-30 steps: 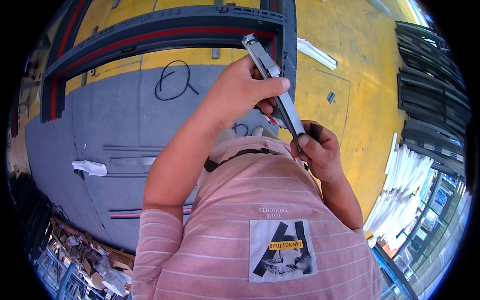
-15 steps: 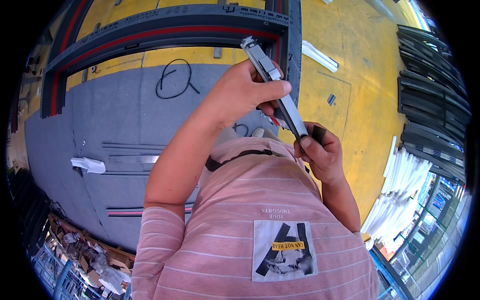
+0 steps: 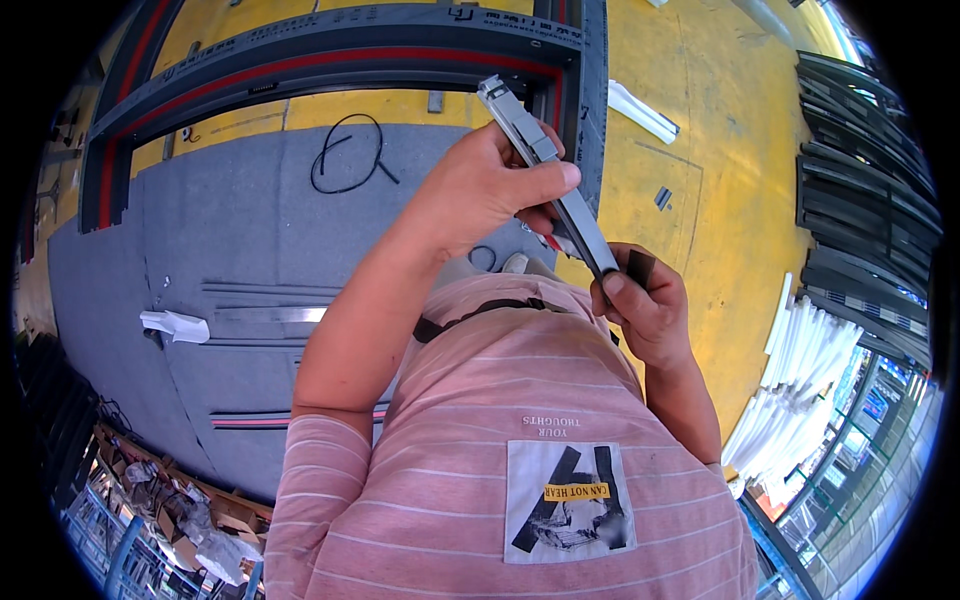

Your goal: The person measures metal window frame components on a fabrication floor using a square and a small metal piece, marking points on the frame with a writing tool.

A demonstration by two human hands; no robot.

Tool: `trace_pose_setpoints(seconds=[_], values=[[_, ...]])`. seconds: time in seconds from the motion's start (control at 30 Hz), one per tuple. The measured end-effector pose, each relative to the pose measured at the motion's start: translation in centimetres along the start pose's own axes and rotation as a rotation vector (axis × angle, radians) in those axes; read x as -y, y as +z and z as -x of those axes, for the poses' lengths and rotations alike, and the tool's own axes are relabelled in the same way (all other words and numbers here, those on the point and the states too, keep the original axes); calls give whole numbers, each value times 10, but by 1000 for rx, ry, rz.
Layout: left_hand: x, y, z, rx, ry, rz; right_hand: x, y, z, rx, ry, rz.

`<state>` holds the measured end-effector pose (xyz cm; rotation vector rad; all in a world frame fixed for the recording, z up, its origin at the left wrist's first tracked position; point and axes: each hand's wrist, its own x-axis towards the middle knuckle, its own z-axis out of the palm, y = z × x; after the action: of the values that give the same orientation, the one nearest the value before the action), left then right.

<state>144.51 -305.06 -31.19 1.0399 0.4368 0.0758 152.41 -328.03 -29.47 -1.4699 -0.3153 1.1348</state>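
Note:
Both of my hands hold a long, narrow grey metal bar with raised blocks and a notched far end, perhaps a piece of door or window hardware. It slants from far left to near right in front of my body. My left hand is closed around its middle, thumb pressed along the top. At the near end, my right hand pinches the bar between thumb and fingers. A small dark flat piece sticks up between the right hand's fingers. Behind the bar, a red and white item is partly hidden and cannot be made out.
A large dark frame with a red stripe stands ahead. A black cord lies looped on the grey mat, near dark strips and a white wrapped piece. Dark profiles and white wrapped lengths are stacked at right.
The bar and both hands keep the same grip, with only a very slight shift. The view has moved a little against the frame and floor.

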Motion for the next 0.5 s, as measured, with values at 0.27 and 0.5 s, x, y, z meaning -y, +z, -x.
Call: trace_pose_setpoints(seconds=[0.27, 0.5], values=[[2, 0, -3, 27, 9, 29, 4, 2, 0, -25, 24, 24], [4, 3, -2, -4, 9, 18, 2, 0, -1, -26, 32, 41]])
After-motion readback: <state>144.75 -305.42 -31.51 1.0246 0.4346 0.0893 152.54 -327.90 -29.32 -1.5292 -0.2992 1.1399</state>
